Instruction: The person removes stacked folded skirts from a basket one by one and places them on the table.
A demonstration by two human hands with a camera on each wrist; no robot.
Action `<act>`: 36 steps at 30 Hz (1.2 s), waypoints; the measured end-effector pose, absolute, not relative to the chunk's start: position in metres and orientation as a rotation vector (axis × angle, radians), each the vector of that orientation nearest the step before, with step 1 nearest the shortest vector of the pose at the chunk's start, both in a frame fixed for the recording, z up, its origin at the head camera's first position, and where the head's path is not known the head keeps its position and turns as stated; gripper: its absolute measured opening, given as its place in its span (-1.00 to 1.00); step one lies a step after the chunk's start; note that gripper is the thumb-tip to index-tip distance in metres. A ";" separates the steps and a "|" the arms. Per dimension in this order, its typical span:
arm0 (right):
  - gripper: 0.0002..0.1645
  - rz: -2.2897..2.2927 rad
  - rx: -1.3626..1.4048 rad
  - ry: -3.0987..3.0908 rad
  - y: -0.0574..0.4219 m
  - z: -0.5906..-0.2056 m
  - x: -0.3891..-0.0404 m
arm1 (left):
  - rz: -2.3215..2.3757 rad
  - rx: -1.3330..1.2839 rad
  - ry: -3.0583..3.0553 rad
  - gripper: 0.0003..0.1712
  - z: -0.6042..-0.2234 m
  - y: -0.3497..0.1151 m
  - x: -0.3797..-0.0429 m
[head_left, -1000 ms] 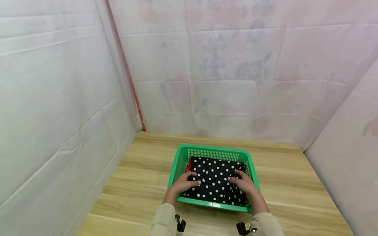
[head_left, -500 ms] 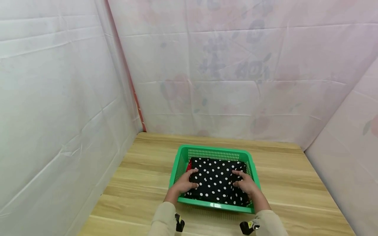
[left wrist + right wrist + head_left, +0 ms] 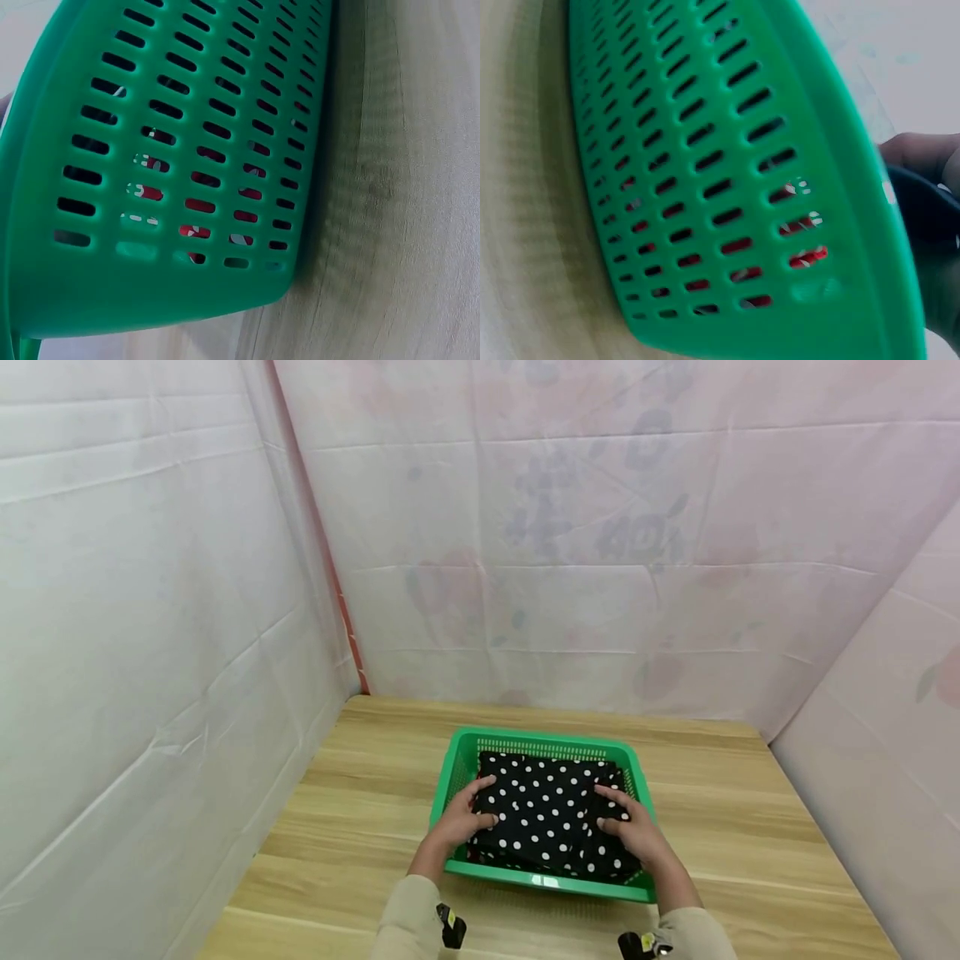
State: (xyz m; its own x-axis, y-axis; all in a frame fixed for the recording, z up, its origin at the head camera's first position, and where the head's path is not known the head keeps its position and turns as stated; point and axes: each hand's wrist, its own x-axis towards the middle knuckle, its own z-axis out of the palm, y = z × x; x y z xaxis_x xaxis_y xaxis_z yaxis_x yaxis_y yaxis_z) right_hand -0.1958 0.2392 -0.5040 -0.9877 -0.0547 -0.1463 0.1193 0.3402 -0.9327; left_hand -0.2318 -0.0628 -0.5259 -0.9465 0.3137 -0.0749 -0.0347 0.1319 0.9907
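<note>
A folded black cloth with white polka dots (image 3: 540, 806) fills most of a green plastic basket (image 3: 546, 882). My left hand (image 3: 457, 820) holds its left edge, thumb and index finger over the top, the other fingers hidden down the side. At the opposite edge my right hand (image 3: 637, 837) grips the cloth in the same way. In the right wrist view, part of that hand (image 3: 921, 152) shows beyond the basket rim, by dark fabric (image 3: 922, 202). Through the slots in the left wrist view, red cloth with white marks (image 3: 199, 205) appears inside the basket.
The basket stands on a light wood-grain table (image 3: 360, 827). Pale printed sheets hang as walls at the back (image 3: 585, 610), left (image 3: 165, 652) and right (image 3: 885, 735). Small black devices (image 3: 452, 928) sit on both wrists.
Both hands have spread apart to the cloth's sides. The black cloth has shifted slightly up and left in view, covering most of the red fabric that showed at the left.
</note>
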 end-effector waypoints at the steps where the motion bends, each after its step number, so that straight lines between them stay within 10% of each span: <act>1: -0.33 -1.749 0.055 2.429 0.241 -0.503 -0.195 | 1.921 0.278 2.126 -0.24 -0.523 -0.063 -0.231; 36: -0.39 -2.380 0.065 1.903 0.220 -0.496 -0.179 | 2.184 0.286 2.003 -0.25 -0.502 -0.112 -0.212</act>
State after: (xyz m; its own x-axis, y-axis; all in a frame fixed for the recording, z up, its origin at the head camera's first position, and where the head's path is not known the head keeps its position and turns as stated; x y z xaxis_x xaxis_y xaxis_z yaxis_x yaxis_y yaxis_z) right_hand -0.1793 0.2201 -0.4964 -0.9947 -0.0467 -0.0914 0.0994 -0.2174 -0.9710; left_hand -0.2118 -0.1124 -0.5017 -0.9681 0.2488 0.0294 0.0079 -0.0873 0.9962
